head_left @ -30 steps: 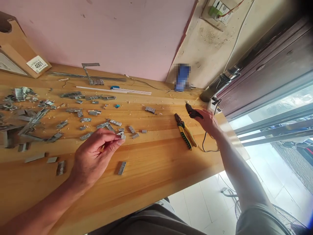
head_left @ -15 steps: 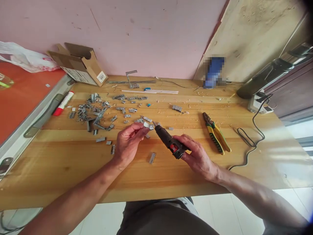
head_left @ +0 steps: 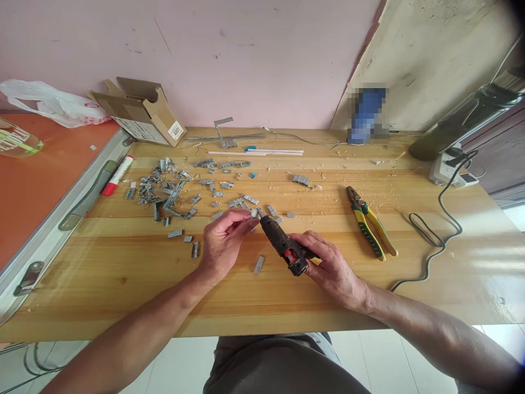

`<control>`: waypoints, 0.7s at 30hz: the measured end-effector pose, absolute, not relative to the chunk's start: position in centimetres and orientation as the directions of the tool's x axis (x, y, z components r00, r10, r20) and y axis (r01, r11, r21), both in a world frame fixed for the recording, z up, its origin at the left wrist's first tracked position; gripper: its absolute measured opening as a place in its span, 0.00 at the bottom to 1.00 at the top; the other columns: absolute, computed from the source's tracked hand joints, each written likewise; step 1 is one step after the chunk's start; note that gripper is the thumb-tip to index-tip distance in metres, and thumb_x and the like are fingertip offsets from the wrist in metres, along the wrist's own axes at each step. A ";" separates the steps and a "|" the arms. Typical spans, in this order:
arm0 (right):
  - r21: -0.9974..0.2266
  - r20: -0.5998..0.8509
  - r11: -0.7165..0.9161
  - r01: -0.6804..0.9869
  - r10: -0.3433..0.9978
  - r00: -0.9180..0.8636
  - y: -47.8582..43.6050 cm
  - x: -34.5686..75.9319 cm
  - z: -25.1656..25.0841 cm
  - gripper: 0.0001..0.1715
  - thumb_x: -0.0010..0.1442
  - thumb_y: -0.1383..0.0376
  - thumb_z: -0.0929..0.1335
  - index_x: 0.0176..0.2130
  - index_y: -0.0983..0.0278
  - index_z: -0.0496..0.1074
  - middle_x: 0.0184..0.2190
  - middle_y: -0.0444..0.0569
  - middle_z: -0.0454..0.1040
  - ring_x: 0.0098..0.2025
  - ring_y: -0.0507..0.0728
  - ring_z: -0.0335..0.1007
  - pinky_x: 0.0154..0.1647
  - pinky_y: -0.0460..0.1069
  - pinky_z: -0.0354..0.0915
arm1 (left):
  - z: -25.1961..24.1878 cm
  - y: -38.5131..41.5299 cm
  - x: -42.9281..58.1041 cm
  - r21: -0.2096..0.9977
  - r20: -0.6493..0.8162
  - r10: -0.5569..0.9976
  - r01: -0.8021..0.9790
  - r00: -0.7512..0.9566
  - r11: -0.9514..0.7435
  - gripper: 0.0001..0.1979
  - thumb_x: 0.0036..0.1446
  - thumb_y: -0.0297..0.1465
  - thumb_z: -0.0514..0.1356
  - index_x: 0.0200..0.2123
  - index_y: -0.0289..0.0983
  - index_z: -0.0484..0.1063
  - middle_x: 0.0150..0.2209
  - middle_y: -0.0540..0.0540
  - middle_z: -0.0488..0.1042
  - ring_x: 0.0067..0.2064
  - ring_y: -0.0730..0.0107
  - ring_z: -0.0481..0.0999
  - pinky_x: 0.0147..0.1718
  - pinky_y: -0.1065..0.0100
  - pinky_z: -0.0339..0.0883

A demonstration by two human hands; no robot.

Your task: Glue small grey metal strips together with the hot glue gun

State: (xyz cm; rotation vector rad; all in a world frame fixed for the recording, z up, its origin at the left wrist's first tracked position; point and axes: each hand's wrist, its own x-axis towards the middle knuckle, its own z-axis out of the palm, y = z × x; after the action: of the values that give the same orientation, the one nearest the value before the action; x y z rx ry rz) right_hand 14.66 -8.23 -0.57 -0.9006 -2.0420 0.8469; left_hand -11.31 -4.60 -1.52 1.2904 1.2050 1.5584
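My left hand (head_left: 225, 239) pinches a small light-grey piece (head_left: 255, 213) between thumb and fingertips, above the wooden table. It looks like a short block of staples, though the fingers cover part of it. In my right hand (head_left: 334, 268) is a black glue gun (head_left: 281, 238) with a red part showing in its body. Its nozzle points up and to the left, and the tip is at the pinched piece; whether they touch I cannot tell. Several loose grey pieces lie around the hands, one of them (head_left: 258, 265) nearer my body.
A heap of grey pieces (head_left: 158, 186) covers the table's left part. Green-and-yellow pliers (head_left: 371, 224) lie on the right, beside a black cable (head_left: 442, 235). Behind stand an open cardboard box (head_left: 145, 117), a bent grey assembly (head_left: 225, 137) and a dark bottle (head_left: 459, 123).
The glue gun's nozzle and the grey piece have come together, where a small gap showed before. The whole view has shifted slightly.
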 end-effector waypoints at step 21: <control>-0.835 0.349 0.477 0.272 0.844 -0.408 -8.3 15.0 -0.8 0.21 0.76 0.58 0.72 0.65 0.52 0.74 0.43 0.48 0.81 0.40 0.56 0.77 0.42 0.51 0.75 | -1.7 -4.6 -11.3 0.950 0.313 0.931 0.039 -0.188 -0.311 0.13 0.56 0.43 0.79 0.33 0.40 0.86 0.35 0.47 0.84 0.33 0.70 0.78 0.33 0.68 0.73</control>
State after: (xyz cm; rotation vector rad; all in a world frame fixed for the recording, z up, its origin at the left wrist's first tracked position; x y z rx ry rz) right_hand 15.03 -8.27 -0.81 -0.9279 -1.9212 0.8993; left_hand -11.35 -4.65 -1.67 1.3517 1.1907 1.5882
